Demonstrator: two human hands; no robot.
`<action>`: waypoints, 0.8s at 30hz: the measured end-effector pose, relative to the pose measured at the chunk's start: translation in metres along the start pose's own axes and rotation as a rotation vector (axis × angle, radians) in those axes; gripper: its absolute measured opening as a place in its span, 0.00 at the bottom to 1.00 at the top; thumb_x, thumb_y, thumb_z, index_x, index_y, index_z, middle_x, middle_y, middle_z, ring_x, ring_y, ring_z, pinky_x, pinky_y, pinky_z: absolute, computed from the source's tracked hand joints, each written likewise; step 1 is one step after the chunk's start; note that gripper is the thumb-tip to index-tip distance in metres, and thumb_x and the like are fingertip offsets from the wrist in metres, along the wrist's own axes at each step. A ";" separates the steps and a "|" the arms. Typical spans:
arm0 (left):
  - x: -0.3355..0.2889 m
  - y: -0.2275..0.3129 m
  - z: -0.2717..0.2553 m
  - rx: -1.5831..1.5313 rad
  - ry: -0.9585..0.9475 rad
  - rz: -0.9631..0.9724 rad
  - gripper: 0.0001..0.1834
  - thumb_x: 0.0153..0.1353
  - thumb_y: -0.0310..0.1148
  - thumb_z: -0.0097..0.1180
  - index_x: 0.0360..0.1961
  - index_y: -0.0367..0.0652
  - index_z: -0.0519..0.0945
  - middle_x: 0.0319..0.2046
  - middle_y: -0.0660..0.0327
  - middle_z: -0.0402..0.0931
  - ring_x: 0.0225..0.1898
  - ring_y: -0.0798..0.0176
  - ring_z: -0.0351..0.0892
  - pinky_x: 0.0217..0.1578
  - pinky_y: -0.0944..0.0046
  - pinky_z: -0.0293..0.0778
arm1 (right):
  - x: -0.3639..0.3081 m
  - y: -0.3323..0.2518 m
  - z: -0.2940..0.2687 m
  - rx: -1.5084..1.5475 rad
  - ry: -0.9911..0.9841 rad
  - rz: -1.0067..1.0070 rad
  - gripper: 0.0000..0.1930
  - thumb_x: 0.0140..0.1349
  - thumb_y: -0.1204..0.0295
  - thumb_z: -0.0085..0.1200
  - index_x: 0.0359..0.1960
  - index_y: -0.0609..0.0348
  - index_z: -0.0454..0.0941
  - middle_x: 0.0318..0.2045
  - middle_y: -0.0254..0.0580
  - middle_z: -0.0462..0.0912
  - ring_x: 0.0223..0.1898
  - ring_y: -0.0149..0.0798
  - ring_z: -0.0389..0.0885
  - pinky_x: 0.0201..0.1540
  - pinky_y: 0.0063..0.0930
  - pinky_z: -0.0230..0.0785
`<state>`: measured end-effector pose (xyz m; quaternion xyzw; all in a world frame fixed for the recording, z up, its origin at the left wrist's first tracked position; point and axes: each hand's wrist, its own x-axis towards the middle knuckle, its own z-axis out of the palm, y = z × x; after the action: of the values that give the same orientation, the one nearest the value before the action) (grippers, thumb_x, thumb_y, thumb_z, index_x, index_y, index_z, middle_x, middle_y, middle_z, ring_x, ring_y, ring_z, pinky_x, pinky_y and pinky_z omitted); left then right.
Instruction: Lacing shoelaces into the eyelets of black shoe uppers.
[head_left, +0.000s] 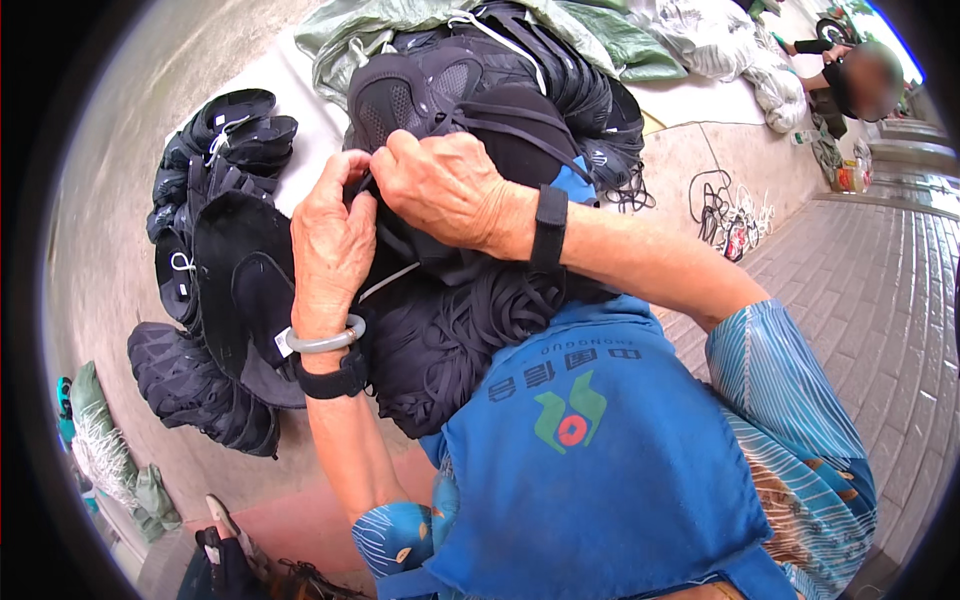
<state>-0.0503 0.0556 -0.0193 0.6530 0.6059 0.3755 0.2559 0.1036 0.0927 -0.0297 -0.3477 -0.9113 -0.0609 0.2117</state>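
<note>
My left hand (335, 235) pinches the edge of a black shoe upper (430, 90) with mesh panels. Right beside it my right hand (440, 188) is closed, knuckles up, its fingertips meeting the left hand's at the same edge. What sits between the right fingers is hidden. Flat black laces (520, 112) trail over the dark cloth beyond my right wrist. On my lap lies a thick bunch of black shoelaces (450, 340). A thin light-coloured strand (390, 281) crosses just below my hands.
More black shoe uppers (215, 170) are piled at the left, with a bundle (205, 385) nearer me. Beyond my hands lies a heap of uppers (570, 90) under green sheeting (640, 45). Loose cords (735, 215) lie on the floor at the right. A person (850, 85) is at far right.
</note>
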 end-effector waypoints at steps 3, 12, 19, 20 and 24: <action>0.000 0.001 -0.005 -0.024 -0.075 -0.077 0.15 0.53 0.19 0.51 0.43 0.37 0.77 0.37 0.51 0.82 0.39 0.58 0.83 0.42 0.64 0.76 | -0.005 -0.003 0.006 0.056 0.084 0.044 0.04 0.50 0.71 0.53 0.25 0.55 0.71 0.22 0.37 0.72 0.19 0.34 0.78 0.19 0.27 0.69; -0.006 0.006 0.005 -0.009 0.014 -0.159 0.14 0.54 0.21 0.53 0.43 0.38 0.75 0.32 0.55 0.80 0.27 0.63 0.78 0.35 0.63 0.75 | 0.000 -0.007 0.002 0.101 -0.014 0.119 0.07 0.49 0.72 0.54 0.28 0.59 0.71 0.24 0.41 0.74 0.24 0.39 0.80 0.24 0.30 0.71; -0.036 0.027 0.025 0.313 0.132 0.030 0.22 0.57 0.25 0.57 0.51 0.31 0.66 0.54 0.41 0.61 0.57 0.38 0.66 0.56 0.51 0.67 | -0.013 0.028 -0.067 0.825 -0.346 0.084 0.06 0.49 0.74 0.56 0.24 0.62 0.72 0.19 0.49 0.76 0.22 0.52 0.77 0.25 0.40 0.67; -0.044 0.027 0.033 0.304 0.098 0.018 0.32 0.58 0.26 0.57 0.60 0.27 0.58 0.60 0.36 0.55 0.61 0.35 0.61 0.61 0.50 0.61 | -0.017 0.033 -0.081 0.949 -0.410 0.083 0.06 0.50 0.74 0.56 0.23 0.63 0.72 0.20 0.50 0.76 0.22 0.54 0.77 0.25 0.41 0.67; -0.057 0.020 0.064 0.176 0.079 0.068 0.41 0.61 0.26 0.54 0.68 0.28 0.43 0.65 0.30 0.41 0.67 0.28 0.46 0.66 0.43 0.51 | -0.016 0.047 -0.068 0.818 -0.118 0.147 0.06 0.57 0.73 0.54 0.31 0.62 0.72 0.26 0.48 0.75 0.27 0.48 0.76 0.30 0.38 0.69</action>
<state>0.0142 0.0043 -0.0517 0.6778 0.6236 0.3549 0.1604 0.1690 0.1002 0.0234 -0.3021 -0.8436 0.3415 0.2837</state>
